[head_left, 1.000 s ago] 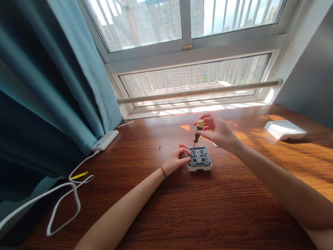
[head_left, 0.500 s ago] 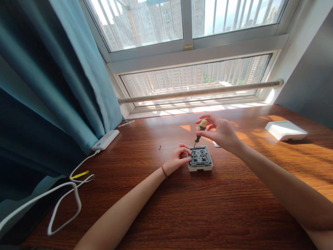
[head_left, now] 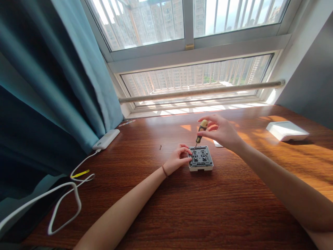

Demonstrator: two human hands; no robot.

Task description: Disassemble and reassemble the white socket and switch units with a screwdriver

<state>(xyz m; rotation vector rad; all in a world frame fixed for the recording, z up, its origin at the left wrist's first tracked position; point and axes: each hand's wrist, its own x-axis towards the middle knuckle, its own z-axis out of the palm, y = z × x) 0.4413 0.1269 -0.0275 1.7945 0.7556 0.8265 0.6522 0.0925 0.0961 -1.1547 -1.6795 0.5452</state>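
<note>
A screwdriver (head_left: pixel 202 131) with a black and yellow handle is pinched in the fingers of my right hand (head_left: pixel 220 131). It leans with its thin shaft running down to the left side of a square wall switch (head_left: pixel 204 162). The switch has a dark grey inner frame facing up and a white base below. My left hand (head_left: pixel 178 158) grips the switch's left edge, thumb and fingers on either side of the screwdriver tip. Whatever the tip touches is too small and covered to make out. A small screw (head_left: pixel 160 147) lies on the table left of my left hand.
A white box-like part (head_left: pixel 287 131) rests on the wooden table (head_left: pixel 182 208) at the right. Behind my right hand a flat white piece (head_left: pixel 218 144) is partly hidden. A white power bank (head_left: pixel 106 139) with a looped cable (head_left: pixel 78 194) lies by the curtain (head_left: pixel 78 86).
The screwdriver handle has turned slightly and my right fingers have shifted a little on it. The left hand and the switch stay in place.
</note>
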